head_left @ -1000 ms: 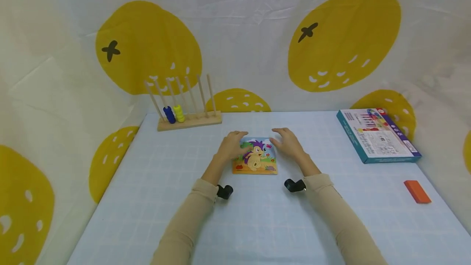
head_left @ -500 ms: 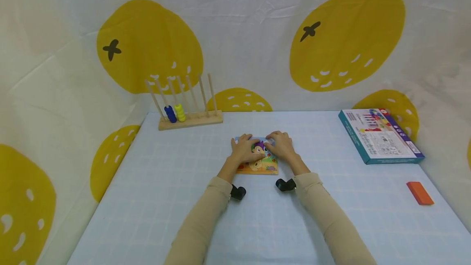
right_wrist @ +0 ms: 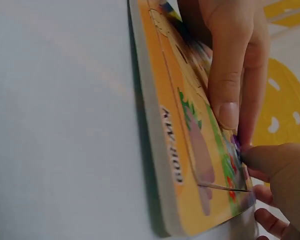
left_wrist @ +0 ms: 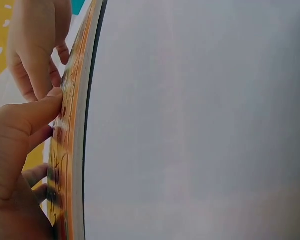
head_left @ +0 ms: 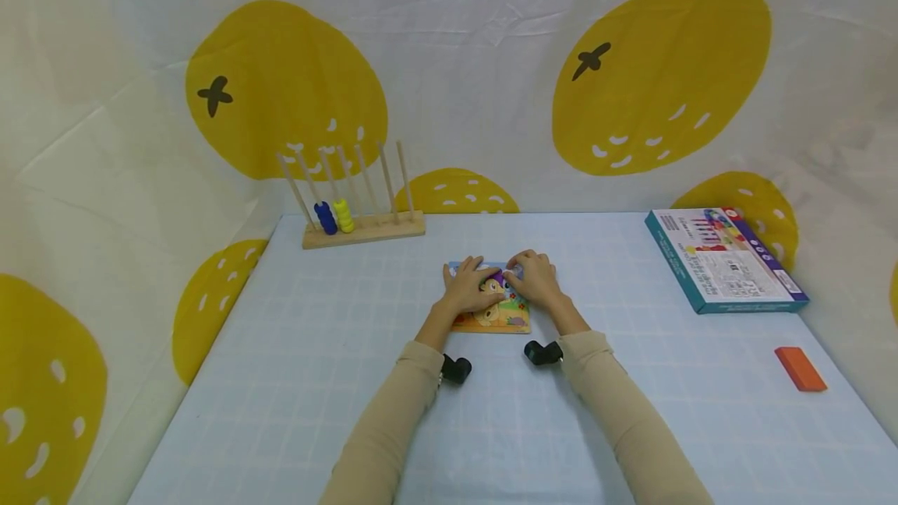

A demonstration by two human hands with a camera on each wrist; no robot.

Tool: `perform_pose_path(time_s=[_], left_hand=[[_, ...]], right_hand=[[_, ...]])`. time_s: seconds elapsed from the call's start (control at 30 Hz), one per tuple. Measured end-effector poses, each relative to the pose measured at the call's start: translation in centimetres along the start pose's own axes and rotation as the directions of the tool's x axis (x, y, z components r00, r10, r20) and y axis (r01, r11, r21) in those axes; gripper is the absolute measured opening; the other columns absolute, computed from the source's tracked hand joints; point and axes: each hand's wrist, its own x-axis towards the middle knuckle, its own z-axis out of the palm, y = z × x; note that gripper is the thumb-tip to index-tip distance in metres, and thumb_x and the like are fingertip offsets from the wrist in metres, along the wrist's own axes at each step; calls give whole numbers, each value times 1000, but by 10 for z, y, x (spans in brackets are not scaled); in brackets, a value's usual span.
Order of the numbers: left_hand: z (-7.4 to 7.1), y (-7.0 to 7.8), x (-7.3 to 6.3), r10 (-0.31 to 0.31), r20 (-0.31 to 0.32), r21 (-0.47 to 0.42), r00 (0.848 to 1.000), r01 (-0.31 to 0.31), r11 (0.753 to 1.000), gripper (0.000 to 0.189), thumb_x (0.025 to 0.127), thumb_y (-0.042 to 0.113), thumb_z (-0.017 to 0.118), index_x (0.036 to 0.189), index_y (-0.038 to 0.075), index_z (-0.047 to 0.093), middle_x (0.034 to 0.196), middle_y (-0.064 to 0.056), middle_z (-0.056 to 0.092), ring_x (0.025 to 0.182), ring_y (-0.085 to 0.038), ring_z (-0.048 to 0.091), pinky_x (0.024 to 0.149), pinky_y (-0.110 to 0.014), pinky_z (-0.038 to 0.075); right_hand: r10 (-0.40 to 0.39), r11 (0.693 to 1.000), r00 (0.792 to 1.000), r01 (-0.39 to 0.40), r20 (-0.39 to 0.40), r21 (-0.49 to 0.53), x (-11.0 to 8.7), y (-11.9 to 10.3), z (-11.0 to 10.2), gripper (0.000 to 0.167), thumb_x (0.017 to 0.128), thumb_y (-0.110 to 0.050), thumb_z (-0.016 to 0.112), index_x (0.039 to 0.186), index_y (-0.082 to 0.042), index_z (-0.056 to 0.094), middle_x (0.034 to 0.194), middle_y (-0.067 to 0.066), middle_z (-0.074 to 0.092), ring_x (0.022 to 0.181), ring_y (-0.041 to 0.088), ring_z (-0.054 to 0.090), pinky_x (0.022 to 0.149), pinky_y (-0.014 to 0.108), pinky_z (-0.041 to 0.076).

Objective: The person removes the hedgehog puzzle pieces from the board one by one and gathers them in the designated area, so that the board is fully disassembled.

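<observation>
A jigsaw puzzle board (head_left: 510,321) with a purple-spined hedgehog picture lies flat on the table, under both hands. My left hand (head_left: 464,288) rests on its left part, fingers spread toward the far edge and thumb across the picture. At the upper right of the board, my right hand (head_left: 537,280) touches the puzzle with arched fingers and thumb. Whether it pinches a piece is hidden. The right wrist view shows cut lines in the puzzle (right_wrist: 187,142), with the left thumb (right_wrist: 228,112) on its face and the right hand (right_wrist: 292,167) close by.
A wooden peg rack (head_left: 368,232) with blue beads (head_left: 326,218) and yellow beads (head_left: 344,216) stands at the back left. To the right lie a flat teal-edged box (head_left: 730,263) and an orange block (head_left: 800,369). A patterned cloth (head_left: 477,61) hangs behind the table.
Over the last second my left hand has moved right onto the puzzle, and my right hand has come in over its upper right corner. Since half a second ago both have barely moved.
</observation>
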Motion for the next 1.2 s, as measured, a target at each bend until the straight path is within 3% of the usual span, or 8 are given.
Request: perform_pose_path(time_s=[0.3, 0.6, 0.87, 1.2], left_hand=[[0, -3, 2, -5, 11, 9, 1000, 5, 1000, 60, 88, 52, 55, 141, 27, 45, 153, -8, 27, 142, -28, 16, 106, -69, 2], [0, -3, 1, -9, 17, 10, 1000, 9, 1000, 62, 88, 54, 54, 142, 25, 44, 153, -8, 26, 143, -28, 16, 106, -68, 2], [0, -2, -1, -5, 1, 6, 1000, 5, 1000, 64, 87, 54, 56, 141, 22, 45, 152, -9, 28, 142, -28, 18, 107, -67, 3], [-1, 0, -2, 1, -14, -22, 1000, -1, 1000, 65, 86, 54, 57, 140, 20, 47, 151, -10, 30, 142, -29, 19, 107, -67, 3]], right_hand=[[-1, 1000, 983, -1, 181, 6, 7, 3, -12, 31, 89, -29, 65, 110, -6, 58, 136, 23, 41, 121, 46, 35, 95, 61, 31], [9, 999, 978, -18, 208, 44, 10, 3, -14, 39, 84, -31, 71, 110, -5, 58, 135, 24, 41, 119, 46, 36, 94, 61, 32], [1, 994, 985, -20, 172, 109, 8, 5, -12, 41, 82, -27, 74, 110, -3, 56, 128, 24, 46, 117, 45, 39, 94, 64, 32], [-43, 940, 999, 38, 9, 340, -4, 9, -2, 46, 82, -12, 73, 119, 3, 51, 101, 22, 60, 91, 31, 56, 81, 44, 48]])
